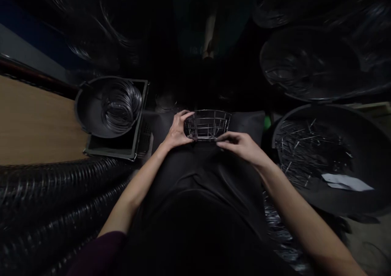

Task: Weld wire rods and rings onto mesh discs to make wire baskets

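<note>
A small metal wire basket [207, 126], made of curved rims and crossing rods, sits over my lap on a dark apron [198, 162]. Around its left end my left hand [177, 130] is closed, fingers over the far rim and thumb at the near edge. My right hand [236, 143] is closed in a pinch at the basket's near right corner, thumb and forefinger on the wire there. Whether a small separate piece is between those fingertips is too dark to tell.
At left, a dark basin [88, 109] with a coil of wire [120, 109] rests on a grey crate [110, 150]. Stacks of wire rings [58, 186] lie nearer. On the right, a wide tub [371, 153] contains loose wire rods [296, 145] and a white paper [346, 182]. Another basin [330, 43] stands behind.
</note>
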Tool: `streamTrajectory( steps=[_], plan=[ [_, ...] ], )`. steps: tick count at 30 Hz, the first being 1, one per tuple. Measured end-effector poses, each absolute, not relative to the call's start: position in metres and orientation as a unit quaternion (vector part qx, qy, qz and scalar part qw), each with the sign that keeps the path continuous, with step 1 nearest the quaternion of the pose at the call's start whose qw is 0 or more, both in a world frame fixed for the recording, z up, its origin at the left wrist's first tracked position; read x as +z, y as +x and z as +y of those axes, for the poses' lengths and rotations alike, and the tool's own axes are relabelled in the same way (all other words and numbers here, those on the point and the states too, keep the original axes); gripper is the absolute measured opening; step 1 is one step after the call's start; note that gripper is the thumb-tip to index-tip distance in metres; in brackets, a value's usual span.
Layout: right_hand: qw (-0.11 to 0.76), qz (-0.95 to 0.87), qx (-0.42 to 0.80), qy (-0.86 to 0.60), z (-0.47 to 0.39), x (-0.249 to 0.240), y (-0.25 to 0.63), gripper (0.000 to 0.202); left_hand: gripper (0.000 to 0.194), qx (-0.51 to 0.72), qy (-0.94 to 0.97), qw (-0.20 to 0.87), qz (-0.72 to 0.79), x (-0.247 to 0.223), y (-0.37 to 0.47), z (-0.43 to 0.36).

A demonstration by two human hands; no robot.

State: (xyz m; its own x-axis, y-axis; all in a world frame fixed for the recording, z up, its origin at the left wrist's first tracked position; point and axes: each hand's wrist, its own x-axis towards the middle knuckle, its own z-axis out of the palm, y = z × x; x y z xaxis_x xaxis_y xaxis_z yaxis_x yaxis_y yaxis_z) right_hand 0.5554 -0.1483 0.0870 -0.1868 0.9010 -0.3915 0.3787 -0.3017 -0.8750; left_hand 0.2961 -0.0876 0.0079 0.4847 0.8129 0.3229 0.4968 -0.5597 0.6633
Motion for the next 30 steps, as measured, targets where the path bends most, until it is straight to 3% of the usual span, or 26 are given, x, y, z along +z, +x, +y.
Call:
streamTrajectory(
  steps=[4,7,11,19,30],
  plan=[
    [0.217,-0.678,0.366,-0.600,-0.114,0.096,0.529,0.016,0.098,0.296,0.848,0.230,0.376,0.041,0.302,-0.070],
    [0.208,-0.788,0.209,-0.541,-0.105,0.093,0.526,0.029,0.092,0.272,0.846,0.225,0.401,0.059,0.298,-0.056],
    [0.201,-0.861,0.115,-0.453,-0.092,0.088,0.532,0.032,0.087,0.269,0.841,0.212,0.418,0.071,0.291,-0.038],
    [0.262,-0.897,0.077,-0.348,-0.042,0.099,0.541,0.032,0.088,0.309,0.834,0.190,0.416,0.088,0.293,0.001],
    [0.299,-0.888,0.049,-0.346,-0.012,0.110,0.550,0.031,0.088,0.329,0.831,0.196,0.404,0.096,0.305,0.033]
  ],
)
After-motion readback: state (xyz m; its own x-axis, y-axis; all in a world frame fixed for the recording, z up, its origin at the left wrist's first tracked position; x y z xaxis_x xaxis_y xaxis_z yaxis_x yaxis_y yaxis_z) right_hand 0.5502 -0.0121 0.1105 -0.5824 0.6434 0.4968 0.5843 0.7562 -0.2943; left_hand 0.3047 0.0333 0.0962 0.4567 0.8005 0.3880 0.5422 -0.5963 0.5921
